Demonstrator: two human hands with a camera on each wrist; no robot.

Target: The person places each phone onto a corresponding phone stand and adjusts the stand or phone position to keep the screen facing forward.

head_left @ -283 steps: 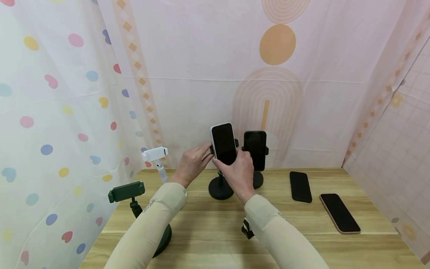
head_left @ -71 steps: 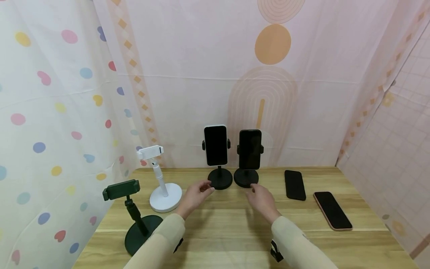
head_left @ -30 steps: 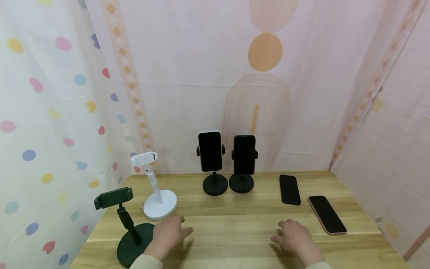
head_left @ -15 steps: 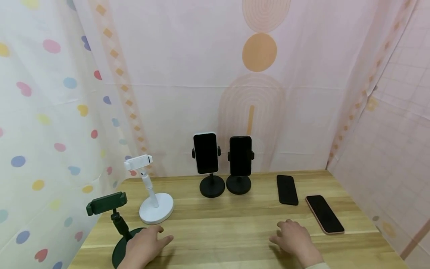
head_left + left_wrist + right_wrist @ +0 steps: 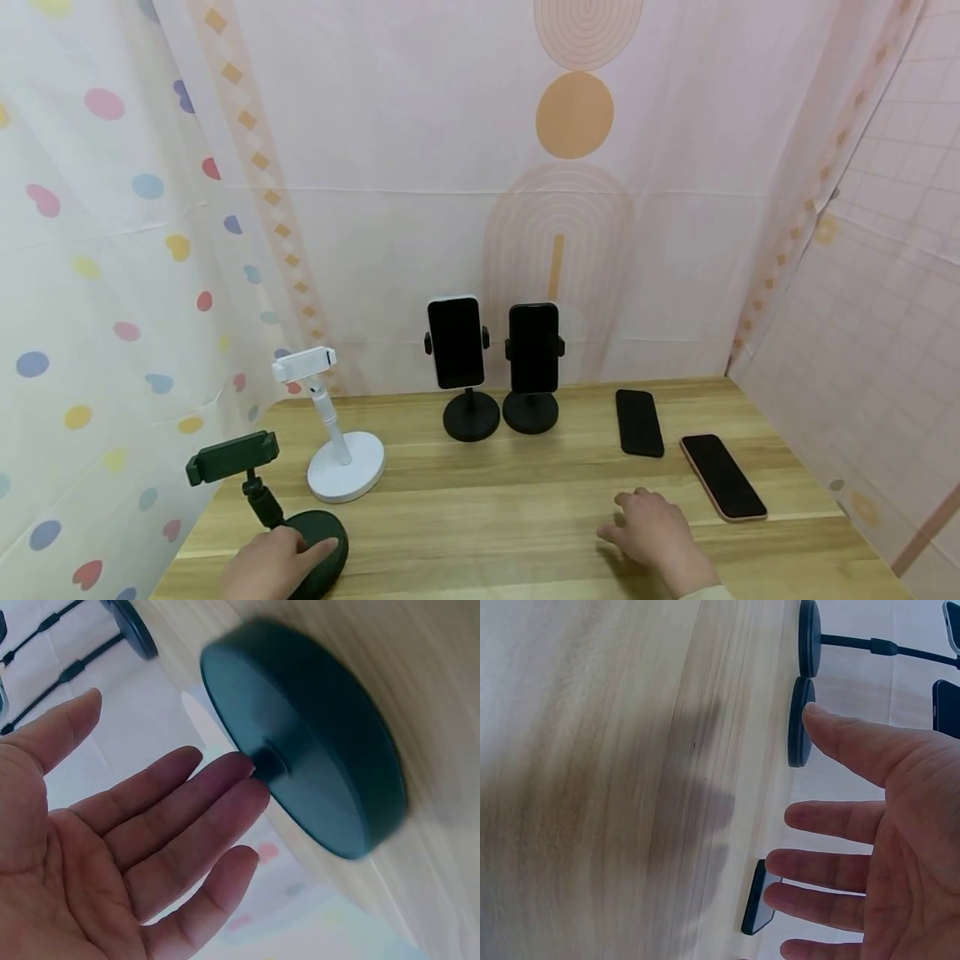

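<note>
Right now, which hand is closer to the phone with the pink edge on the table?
Right. The right hand hovers open just left of the pink-edged phone, not touching it. The left hand is far across the table, at the dark green stand.

Light wooden table point(image 5: 510, 508), dark green phone stand point(image 5: 315, 537) at front left, white stand point(image 5: 345, 475) behind it, two black stands point(image 5: 471, 415) holding phones at back, two phones point(image 5: 639, 422) lying flat at right

text: none legible | labels: none | phone screens point(image 5: 454, 342): dark, blank
</note>
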